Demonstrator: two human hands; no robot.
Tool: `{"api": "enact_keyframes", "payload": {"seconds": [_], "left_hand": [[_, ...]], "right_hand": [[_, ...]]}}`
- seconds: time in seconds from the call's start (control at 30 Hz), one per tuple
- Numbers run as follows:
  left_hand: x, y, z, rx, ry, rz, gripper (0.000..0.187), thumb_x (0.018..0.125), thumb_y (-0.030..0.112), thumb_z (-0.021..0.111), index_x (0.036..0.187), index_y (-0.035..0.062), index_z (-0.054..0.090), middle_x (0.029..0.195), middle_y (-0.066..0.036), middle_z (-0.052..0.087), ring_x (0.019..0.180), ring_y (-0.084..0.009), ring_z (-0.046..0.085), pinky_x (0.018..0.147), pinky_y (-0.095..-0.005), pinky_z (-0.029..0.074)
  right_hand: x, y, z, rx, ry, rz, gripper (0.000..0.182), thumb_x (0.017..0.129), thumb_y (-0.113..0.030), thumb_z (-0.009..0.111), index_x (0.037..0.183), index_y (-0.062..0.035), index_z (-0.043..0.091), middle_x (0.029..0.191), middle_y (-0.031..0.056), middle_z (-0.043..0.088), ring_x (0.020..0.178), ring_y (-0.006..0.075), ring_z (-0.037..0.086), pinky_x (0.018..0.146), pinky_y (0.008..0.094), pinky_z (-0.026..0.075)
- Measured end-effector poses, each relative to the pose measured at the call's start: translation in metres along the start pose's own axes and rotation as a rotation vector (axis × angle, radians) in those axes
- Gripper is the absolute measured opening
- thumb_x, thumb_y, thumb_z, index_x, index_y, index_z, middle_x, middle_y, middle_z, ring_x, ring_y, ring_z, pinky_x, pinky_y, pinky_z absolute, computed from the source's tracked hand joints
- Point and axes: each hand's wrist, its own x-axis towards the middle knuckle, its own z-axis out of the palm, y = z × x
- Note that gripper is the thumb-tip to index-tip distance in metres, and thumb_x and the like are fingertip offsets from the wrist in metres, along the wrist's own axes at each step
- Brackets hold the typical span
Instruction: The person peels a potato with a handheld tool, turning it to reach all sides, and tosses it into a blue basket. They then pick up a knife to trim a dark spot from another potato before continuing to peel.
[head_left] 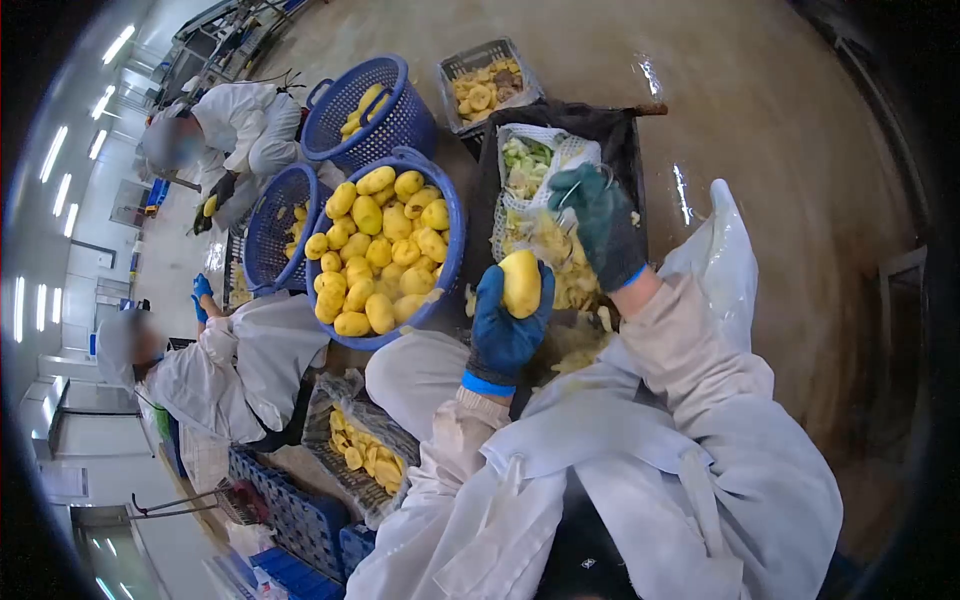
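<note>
My left hand [505, 335], in a blue and dark glove, is wrapped round a peeled yellow potato [521, 283] held upright. My right hand [605, 225], in a dark green glove, is closed to the right of and above the potato, apart from it. A small tool with a thin metal edge [566, 193] shows at its fingers; the rest is hidden in the grip. Below both hands, pale peelings [560, 250] lie in a white mesh-like basket [497, 235] on a dark-lined crate [625, 140].
A blue basket [455, 255] full of peeled potatoes stands to my left, with more blue baskets [405, 125] behind. Crates of cut pieces [490, 85] and yellow slices [365, 450] stand nearby. Two co-workers in white [235, 365] sit at the left. The floor [760, 130] looks wet.
</note>
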Motion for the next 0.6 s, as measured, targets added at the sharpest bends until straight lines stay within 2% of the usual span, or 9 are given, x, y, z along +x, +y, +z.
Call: {"api": "enact_keyframes", "payload": {"seconds": [0.03, 0.1, 0.17, 0.23, 0.33, 0.37, 0.47, 0.5, 0.6], "left_hand": [[0.0, 0.0, -0.005, 0.019, -0.071, -0.033, 0.032, 0.09, 0.028, 0.054, 0.113, 0.0043, 0.053, 0.114, -0.013, 0.057, 0.109, -0.0231, 0.052, 0.096, -0.0398, 0.043], [0.001, -0.009, -0.005, 0.117, -0.07, -0.003, 0.031, 0.09, 0.027, 0.054, 0.111, 0.0046, 0.054, 0.112, -0.012, 0.058, 0.107, -0.0225, 0.054, 0.094, -0.0398, 0.044], [0.0, -0.01, -0.001, 0.126, -0.031, -0.009, 0.03, 0.089, 0.027, 0.055, 0.11, 0.0051, 0.054, 0.11, -0.011, 0.059, 0.104, -0.0223, 0.056, 0.092, -0.0396, 0.045], [0.0, -0.007, 0.001, 0.036, 0.056, -0.044, 0.029, 0.088, 0.026, 0.055, 0.11, 0.0057, 0.054, 0.108, -0.01, 0.06, 0.101, -0.0223, 0.058, 0.091, -0.0392, 0.046], [0.008, -0.007, -0.002, 0.106, -0.024, -0.065, 0.029, 0.087, 0.024, 0.057, 0.11, 0.0062, 0.055, 0.106, -0.009, 0.062, 0.099, -0.0232, 0.059, 0.089, -0.0393, 0.048], [0.01, -0.009, -0.003, 0.091, 0.002, -0.065, 0.029, 0.087, 0.024, 0.057, 0.109, 0.0062, 0.055, 0.106, -0.009, 0.062, 0.098, -0.0232, 0.059, 0.089, -0.0393, 0.048], [0.015, -0.008, -0.007, 0.04, 0.063, -0.037, 0.028, 0.086, 0.024, 0.058, 0.108, 0.0064, 0.056, 0.105, -0.009, 0.062, 0.098, -0.0231, 0.06, 0.087, -0.0394, 0.049], [0.015, -0.007, -0.008, 0.018, 0.078, -0.022, 0.028, 0.086, 0.024, 0.058, 0.108, 0.0064, 0.056, 0.105, -0.009, 0.062, 0.097, -0.0229, 0.06, 0.087, -0.0394, 0.049], [0.009, -0.011, 0.001, 0.067, 0.018, -0.058, 0.027, 0.086, 0.025, 0.058, 0.106, 0.007, 0.057, 0.103, -0.009, 0.062, 0.094, -0.0224, 0.06, 0.085, -0.0387, 0.049]], "right_hand": [[-0.01, 0.003, 0.004, 0.015, -0.092, 0.049, 0.031, 0.095, -0.029, 0.043, 0.092, -0.003, 0.059, 0.084, 0.0089, 0.063, 0.072, 0.016, 0.06, 0.072, 0.031, 0.05], [-0.026, 0.005, 0.013, 0.046, -0.274, 0.141, 0.033, 0.095, -0.031, 0.043, 0.092, -0.0028, 0.06, 0.082, 0.0088, 0.063, 0.072, 0.0158, 0.06, 0.071, 0.0311, 0.051], [-0.002, 0.009, -0.013, -0.253, -0.127, -0.121, 0.035, 0.094, -0.034, 0.045, 0.092, -0.0023, 0.059, 0.084, 0.0094, 0.063, 0.072, 0.0167, 0.061, 0.071, 0.0309, 0.051], [0.006, 0.002, -0.024, -0.04, 0.007, 0.034, 0.035, 0.094, -0.034, 0.046, 0.094, -0.001, 0.059, 0.087, 0.0109, 0.063, 0.073, 0.018, 0.062, 0.07, 0.0302, 0.051], [-0.026, 0.003, 0.004, -0.211, -0.391, -0.224, 0.033, 0.094, -0.031, 0.047, 0.094, -0.0005, 0.059, 0.085, 0.0113, 0.063, 0.072, 0.0182, 0.062, 0.07, 0.0299, 0.051], [-0.031, -0.001, 0.007, -0.151, -0.321, -0.034, 0.033, 0.094, -0.032, 0.048, 0.094, -0.0009, 0.06, 0.085, 0.011, 0.063, 0.072, 0.0185, 0.062, 0.068, 0.032, 0.052], [-0.006, 0.008, -0.021, 0.064, -0.017, -0.005, 0.034, 0.091, -0.035, 0.052, 0.094, -0.0011, 0.059, 0.088, 0.0102, 0.064, 0.073, 0.0186, 0.062, 0.066, 0.0333, 0.053], [-0.007, 0.009, -0.023, 0.162, 0.01, 0.083, 0.032, 0.091, -0.033, 0.052, 0.095, -0.0012, 0.059, 0.089, 0.0104, 0.064, 0.074, 0.0197, 0.063, 0.066, 0.0352, 0.053], [-0.037, 0.013, -0.001, 0.19, -0.311, -0.024, 0.033, 0.094, -0.032, 0.048, 0.091, -0.0016, 0.06, 0.085, 0.0093, 0.064, 0.073, 0.0201, 0.062, 0.067, 0.0338, 0.053]]}}
